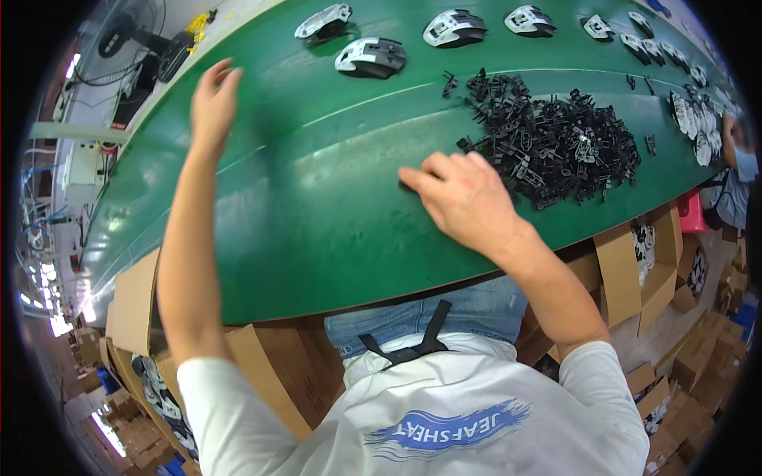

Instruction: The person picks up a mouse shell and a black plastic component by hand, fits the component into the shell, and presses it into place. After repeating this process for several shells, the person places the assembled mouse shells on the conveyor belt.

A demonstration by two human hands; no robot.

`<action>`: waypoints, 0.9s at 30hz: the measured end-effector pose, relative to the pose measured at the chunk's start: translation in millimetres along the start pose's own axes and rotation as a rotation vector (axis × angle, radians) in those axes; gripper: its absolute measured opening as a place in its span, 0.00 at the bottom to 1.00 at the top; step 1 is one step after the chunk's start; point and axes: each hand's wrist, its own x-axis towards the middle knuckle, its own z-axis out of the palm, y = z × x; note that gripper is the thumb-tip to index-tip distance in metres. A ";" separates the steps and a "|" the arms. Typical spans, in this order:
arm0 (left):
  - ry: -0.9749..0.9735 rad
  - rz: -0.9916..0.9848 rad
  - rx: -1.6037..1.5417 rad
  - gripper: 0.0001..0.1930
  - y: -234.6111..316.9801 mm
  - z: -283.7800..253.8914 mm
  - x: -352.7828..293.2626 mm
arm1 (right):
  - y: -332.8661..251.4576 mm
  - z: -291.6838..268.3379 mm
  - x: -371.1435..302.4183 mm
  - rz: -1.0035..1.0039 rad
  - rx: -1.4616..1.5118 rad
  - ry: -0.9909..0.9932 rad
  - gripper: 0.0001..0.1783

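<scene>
My left hand (pixel 213 109) is raised over the left part of the green table (pixel 317 254). Its thumb and fingers are slightly apart and nothing shows between them. Beside a heap of small black plastic clips (pixel 556 143), my right hand (pixel 467 198) is low over the tabletop with its fingers curled. A dark bit shows under its fingertips, apparently one of the small black clips, mostly hidden by the hand. The nearest white-and-black mouse shell (pixel 371 58) lies beyond both hands, and another mouse shell (pixel 324 24) rests tilted behind it.
More mouse shells (pixel 455 28) run along the far side toward the right, where several white shells (pixel 697 119) lie near another person's arm (pixel 729 139). Open cardboard boxes (pixel 619 274) stand below the table's near edge. A fan (pixel 143 40) is at the far left.
</scene>
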 end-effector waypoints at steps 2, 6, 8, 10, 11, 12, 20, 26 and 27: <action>0.122 -0.317 -0.168 0.42 -14.2 60.5 58.3 | -9.3 7.4 -2.3 -0.028 0.032 -0.008 0.18; 0.165 -0.556 0.180 0.48 48.0 186.7 92.5 | -6.2 9.6 -23.8 0.105 0.041 0.092 0.28; 0.167 -0.570 0.347 0.47 48.5 189.8 103.2 | -5.4 10.1 -29.9 0.000 0.032 0.072 0.27; 0.186 -0.496 0.031 0.45 2.1 152.7 128.5 | -14.7 10.5 -17.3 -0.066 0.098 0.070 0.25; 0.142 -0.383 -0.189 0.42 4.5 155.4 122.4 | -14.5 10.1 -16.6 -0.010 0.118 0.073 0.24; 0.148 -0.337 -0.384 0.39 6.4 149.0 118.8 | -14.3 9.6 -15.9 0.039 0.143 0.077 0.22; -0.020 0.126 -0.056 0.24 58.4 -7.1 -73.1 | -2.2 14.0 -26.5 -0.012 0.294 0.121 0.18; 0.113 0.160 -0.034 0.24 63.5 10.8 -226.8 | -9.9 13.7 -25.5 0.068 0.328 0.201 0.13; 0.065 -0.032 -0.242 0.24 69.9 14.4 -241.9 | -19.1 10.3 -27.6 0.196 0.526 0.172 0.10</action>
